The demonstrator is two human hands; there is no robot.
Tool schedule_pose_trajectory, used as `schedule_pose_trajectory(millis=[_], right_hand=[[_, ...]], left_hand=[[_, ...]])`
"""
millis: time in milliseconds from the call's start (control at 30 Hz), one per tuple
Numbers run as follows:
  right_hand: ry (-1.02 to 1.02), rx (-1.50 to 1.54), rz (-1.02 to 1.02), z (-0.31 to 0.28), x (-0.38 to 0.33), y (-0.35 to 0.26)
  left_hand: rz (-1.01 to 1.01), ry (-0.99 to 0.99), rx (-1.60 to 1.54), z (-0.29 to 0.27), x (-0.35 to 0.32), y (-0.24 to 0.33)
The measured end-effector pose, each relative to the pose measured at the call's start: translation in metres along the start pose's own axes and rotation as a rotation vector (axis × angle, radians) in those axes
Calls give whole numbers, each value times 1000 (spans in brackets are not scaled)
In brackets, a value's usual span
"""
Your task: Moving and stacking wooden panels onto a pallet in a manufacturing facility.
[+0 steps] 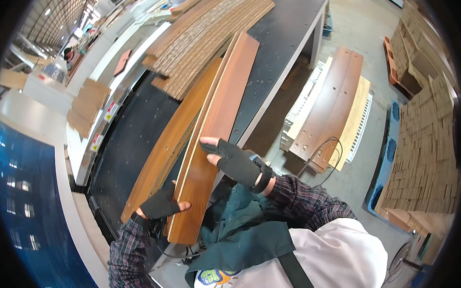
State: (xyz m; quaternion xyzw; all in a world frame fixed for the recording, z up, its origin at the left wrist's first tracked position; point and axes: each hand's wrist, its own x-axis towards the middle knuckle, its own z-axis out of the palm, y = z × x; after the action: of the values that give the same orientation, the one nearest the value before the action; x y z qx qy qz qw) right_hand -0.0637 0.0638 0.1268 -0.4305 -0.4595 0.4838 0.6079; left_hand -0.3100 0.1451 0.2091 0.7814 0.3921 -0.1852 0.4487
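Observation:
A long reddish-brown wooden board with a pale lengthwise edge slants across the dark worktable, its near end close to my body. My left hand, in a black fingerless glove, grips the board near that end, thumb on the face and the other fingers mostly hidden at the edge. Farther up, my gloved right hand holds the board's right side, with two fingertips showing on its face. A second brown wooden board, slightly curved, lies on the table just left of the held one.
A stack of curved boards covers the far part of the black table. Right of the table stands a stack of brown and pale boards with a dark cable. Cardboard piles rest on a blue pallet. A blue glossy panel is at left.

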Motion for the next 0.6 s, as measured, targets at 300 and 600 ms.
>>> schedule_pose_trajectory(millis=[300,600], right_hand=[[-33,-969,-389,-62,28,-24],[-543,-1603,-715,-148,155,-30]], left_hand=[[123,91,-155,20,-7,6],[39,199,232,52,-15,11]])
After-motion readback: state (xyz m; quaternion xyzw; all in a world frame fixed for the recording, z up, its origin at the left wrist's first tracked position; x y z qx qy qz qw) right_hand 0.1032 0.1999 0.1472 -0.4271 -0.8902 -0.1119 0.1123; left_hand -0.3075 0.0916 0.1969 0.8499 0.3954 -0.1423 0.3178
